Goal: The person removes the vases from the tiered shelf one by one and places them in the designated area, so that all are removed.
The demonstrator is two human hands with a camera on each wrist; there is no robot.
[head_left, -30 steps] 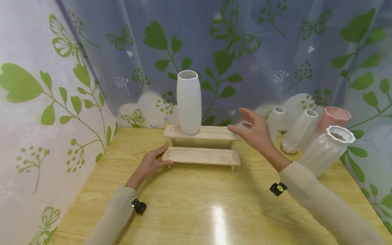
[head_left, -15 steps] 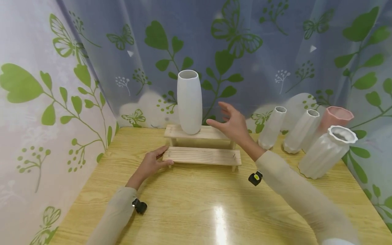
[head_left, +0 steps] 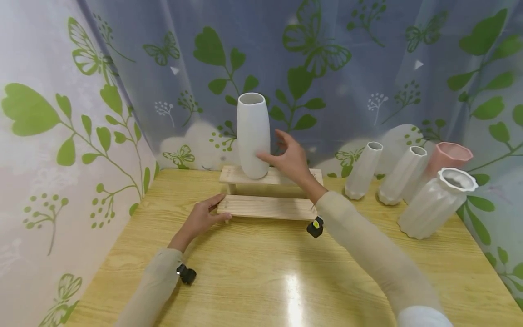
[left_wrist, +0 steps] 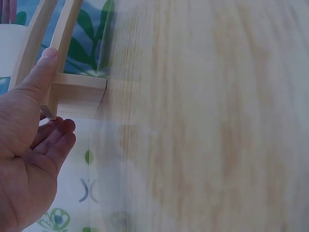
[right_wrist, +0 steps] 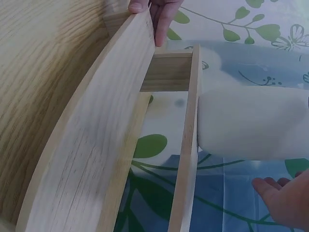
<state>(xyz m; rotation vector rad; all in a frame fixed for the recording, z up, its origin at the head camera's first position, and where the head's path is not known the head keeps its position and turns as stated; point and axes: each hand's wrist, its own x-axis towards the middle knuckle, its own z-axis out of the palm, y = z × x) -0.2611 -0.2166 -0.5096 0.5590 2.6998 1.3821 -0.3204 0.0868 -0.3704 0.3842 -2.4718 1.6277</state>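
Observation:
A tall smooth white vase (head_left: 252, 127) stands upright toward the left of the upper board of a two-step wooden stand (head_left: 267, 207). My left hand (head_left: 201, 219) holds the left end of the lower board; in the left wrist view its thumb (left_wrist: 44, 70) lies along the wood with the other fingers on the opposite side. Just right of the vase is my right hand (head_left: 292, 159), fingers spread and thumb overlapping the vase's lower part in the head view. The right wrist view shows a gap between that hand (right_wrist: 288, 203) and the vase (right_wrist: 256, 123).
On the right of the wooden table (head_left: 253, 272) stand two slim white vases (head_left: 363, 172) (head_left: 402, 177), a pink vase (head_left: 447, 156) partly hidden, and a ribbed white vase (head_left: 437, 204) with a scalloped rim. A patterned curtain (head_left: 347, 91) hangs behind.
My right hand has moved left across the upper board, from the stand's right end to the tall white vase. My left hand keeps its hold, and the stand stays in place.

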